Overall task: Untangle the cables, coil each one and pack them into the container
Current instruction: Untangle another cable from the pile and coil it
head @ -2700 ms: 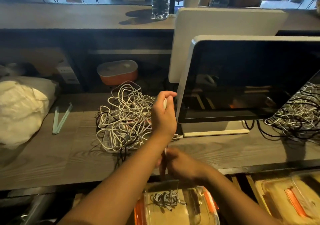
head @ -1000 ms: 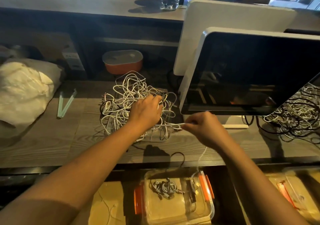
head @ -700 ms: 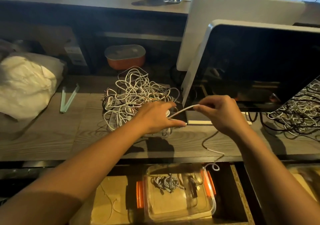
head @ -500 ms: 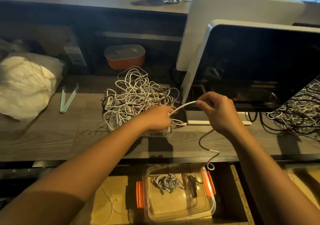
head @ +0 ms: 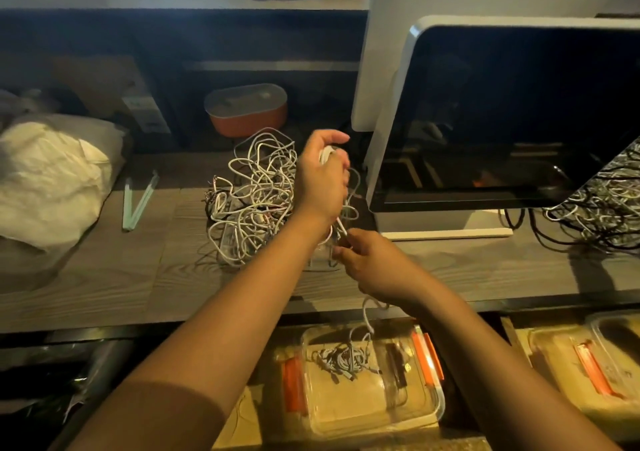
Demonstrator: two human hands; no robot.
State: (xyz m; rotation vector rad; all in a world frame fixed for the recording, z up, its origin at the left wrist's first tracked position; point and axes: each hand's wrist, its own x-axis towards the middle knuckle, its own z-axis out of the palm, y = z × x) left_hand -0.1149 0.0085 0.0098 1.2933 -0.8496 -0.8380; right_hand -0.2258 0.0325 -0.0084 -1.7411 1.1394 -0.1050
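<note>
**While a monitor (head: 502, 121) crowds the desk (head: 104, 277), one white cable (head: 326, 155) is in hand**

Left of the monitor sits the tangle of cables (head: 252, 201), a white bag (head: 52, 180) beyond it. Beside the tangle, the left hand (head: 322, 183) curls round loops of the white cable; the right hand (head: 372, 263) pinches its strand just below. Under the desk edge, the clear container (head: 431, 414) holds a coiled bundle (head: 341, 358).

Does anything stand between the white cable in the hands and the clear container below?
Nothing visible does. The white cable, held by left hand and right hand, hangs down to the clear container, which looks open.
</note>
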